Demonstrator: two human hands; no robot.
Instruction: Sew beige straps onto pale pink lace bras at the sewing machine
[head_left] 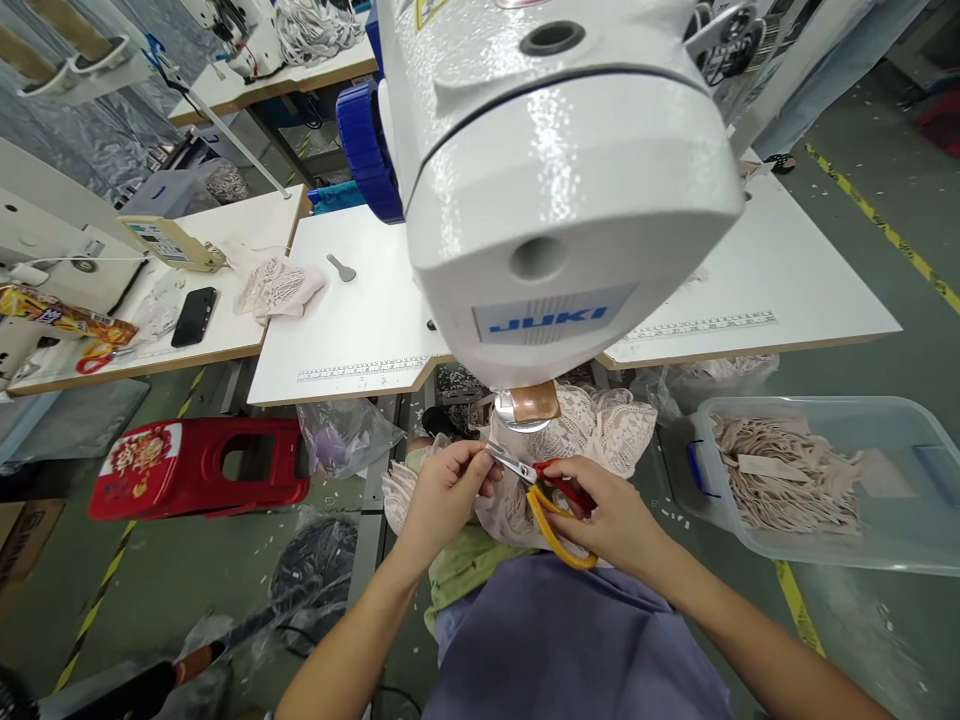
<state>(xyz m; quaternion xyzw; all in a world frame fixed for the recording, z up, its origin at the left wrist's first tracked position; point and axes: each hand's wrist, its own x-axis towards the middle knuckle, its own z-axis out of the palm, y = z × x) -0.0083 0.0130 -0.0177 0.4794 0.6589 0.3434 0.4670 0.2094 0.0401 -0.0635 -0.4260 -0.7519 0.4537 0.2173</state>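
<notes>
Just below the head of a white sewing machine (577,220), my right hand (619,510) holds scissors (551,525) by their red and orange handles. The blades point left, their tips at the fingers of my left hand (450,490). Those left fingers are pinched together; whatever lies between them is too small to make out. Pale pink lace fabric (600,430) is bunched under the machine head and hangs over my lap, behind and below both hands.
A clear bin (885,540) with bundled beige strips stands at right. A red stool (202,465) is on the floor at left. White tabletops (352,330) flank the machine. A phone (193,317), more scissors (101,357) and lace (277,288) lie at left.
</notes>
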